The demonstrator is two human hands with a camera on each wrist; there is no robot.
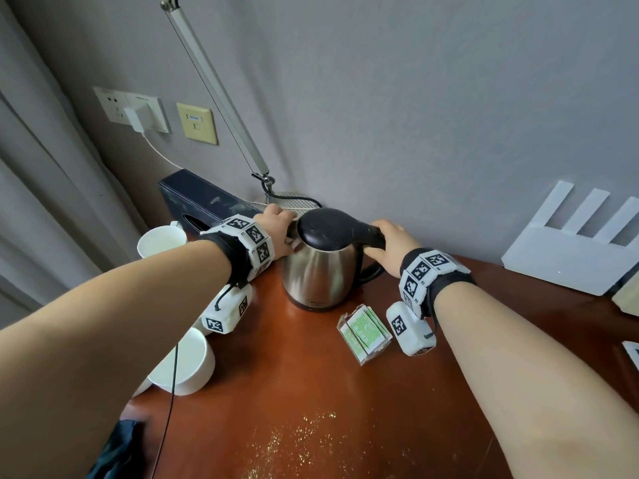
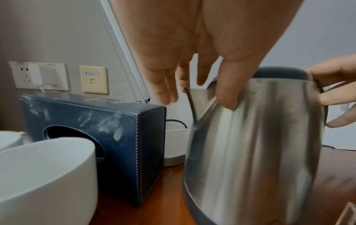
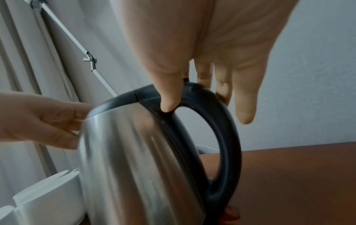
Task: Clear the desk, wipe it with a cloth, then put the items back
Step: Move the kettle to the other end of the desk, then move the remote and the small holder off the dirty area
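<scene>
Head view is showing a reddish-brown desk [image 1: 294, 392] against a grey wall, and at its left edge two white cups [image 1: 162, 242] are sitting, one nearer the wall and one nearer the person, with a dark blue tissue box [image 1: 193, 198] lying behind them under the wall sockets [image 1: 133, 110]. A lamp arm [image 1: 214, 88] is rising from a pale base just behind the box. The left hand [image 1: 278, 229] is reaching to the spout side of a steel kettle [image 1: 318, 271]; in the left wrist view its fingers [image 2: 227, 94] are lying straight and loose, the tips touching the metal beside the spout without wrapping it. The kettle is standing near the middle of the desk towards the wall, black lid on. The right hand [image 1: 390, 247] is gripping the black handle [image 1: 371, 236], with the thumb [image 3: 169, 97] pressing on the handle's top and the other fingers going down its far side. In front of the kettle a clear holder of green tea packets [image 1: 364, 331] is lying on the wood. At the far right a white router [image 1: 570, 250] is leaning against the wall, and specks of yellowish dust are lying on the near desk.
</scene>
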